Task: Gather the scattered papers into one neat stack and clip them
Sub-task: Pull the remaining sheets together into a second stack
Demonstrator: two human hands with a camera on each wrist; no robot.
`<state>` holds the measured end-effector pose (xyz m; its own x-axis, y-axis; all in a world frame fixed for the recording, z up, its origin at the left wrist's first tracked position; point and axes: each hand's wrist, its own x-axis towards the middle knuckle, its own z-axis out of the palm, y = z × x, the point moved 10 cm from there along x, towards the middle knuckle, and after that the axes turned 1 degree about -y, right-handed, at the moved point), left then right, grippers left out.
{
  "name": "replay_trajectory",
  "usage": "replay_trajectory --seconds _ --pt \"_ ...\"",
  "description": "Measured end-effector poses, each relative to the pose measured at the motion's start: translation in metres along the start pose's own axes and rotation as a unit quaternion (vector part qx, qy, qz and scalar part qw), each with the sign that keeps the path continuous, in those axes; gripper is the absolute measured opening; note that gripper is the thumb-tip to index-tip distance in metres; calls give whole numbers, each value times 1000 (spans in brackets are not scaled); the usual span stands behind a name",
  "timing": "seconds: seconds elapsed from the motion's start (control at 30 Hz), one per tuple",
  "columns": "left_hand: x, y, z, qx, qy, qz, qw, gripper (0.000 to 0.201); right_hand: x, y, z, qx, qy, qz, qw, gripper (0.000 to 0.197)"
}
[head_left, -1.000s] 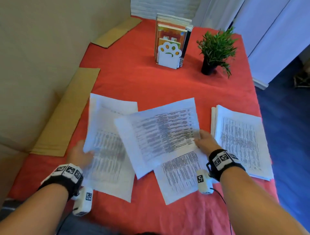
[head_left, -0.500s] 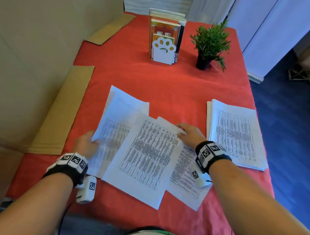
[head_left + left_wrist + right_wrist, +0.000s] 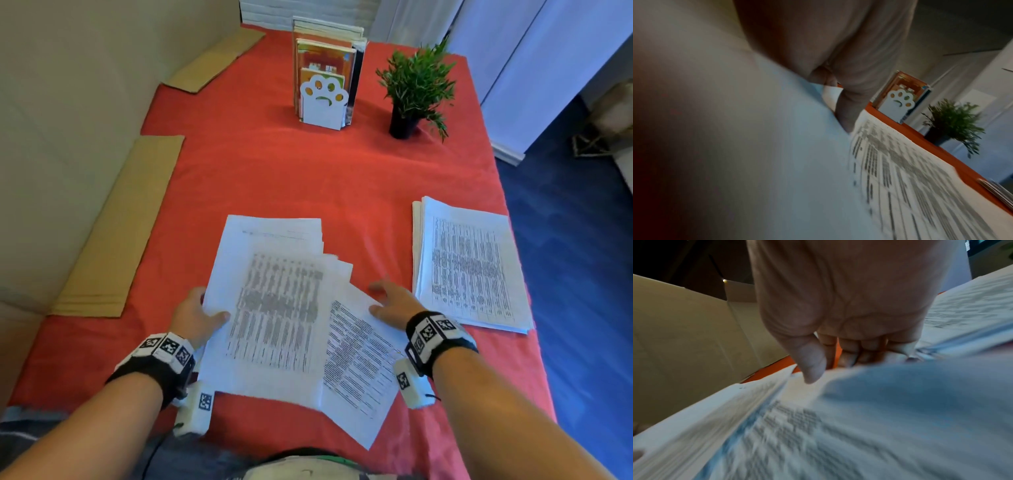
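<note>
The left hand [image 3: 195, 317] pinches the left edge of the loose papers [image 3: 274, 308], thumb on top, fingers hidden beneath. The right hand [image 3: 394, 303] holds the right edge of the lowest skewed sheet [image 3: 359, 373], thumb on the page and fingers curled past its edge. Between the two hands the sheets overlap unevenly on the red tablecloth [image 3: 308, 178]; a separate paper stack [image 3: 469, 263] lies just right of the right hand.
</note>
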<state>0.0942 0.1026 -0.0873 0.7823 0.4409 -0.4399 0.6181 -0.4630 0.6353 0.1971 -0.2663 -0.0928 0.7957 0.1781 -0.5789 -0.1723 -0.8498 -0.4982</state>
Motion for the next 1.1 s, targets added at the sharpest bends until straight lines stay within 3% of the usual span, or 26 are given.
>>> replay_trajectory --seconds 0.07,0.13,0.3,0.43,0.5,0.6,0.7,0.8,0.9,0.97,1.1 --pt "5 -3 -9 19 24 0 1000 47 -7 7 8 -38 6 6 999 43" --pt "11 -8 -17 33 50 -3 998 40 -14 14 -4 -55 58 27 996 37" --pt "14 -22 -38 52 134 -54 988 25 -31 21 -76 57 223 39 972 23" --pt "6 -9 -26 58 125 -48 989 19 -39 2 -116 136 264 -8 955 21" --pt "0 -2 -10 46 103 -45 993 26 -37 -10 -114 152 248 -22 957 21" --pt "-3 3 29 55 16 -48 997 30 -28 -14 -72 163 183 -7 970 28" --pt "-9 5 57 49 -61 -65 995 13 -29 -9 -20 153 145 10 977 39" --pt "-11 3 68 43 -110 -81 990 32 -34 -1 11 142 118 22 983 40" --pt "-6 8 57 14 -96 -82 992 18 -36 11 7 89 165 49 981 43" --pt "-2 14 52 -5 -86 -83 993 32 -41 23 0 64 201 100 972 51" --pt "-3 30 57 30 -89 -87 992 42 -38 17 16 65 133 117 982 51"
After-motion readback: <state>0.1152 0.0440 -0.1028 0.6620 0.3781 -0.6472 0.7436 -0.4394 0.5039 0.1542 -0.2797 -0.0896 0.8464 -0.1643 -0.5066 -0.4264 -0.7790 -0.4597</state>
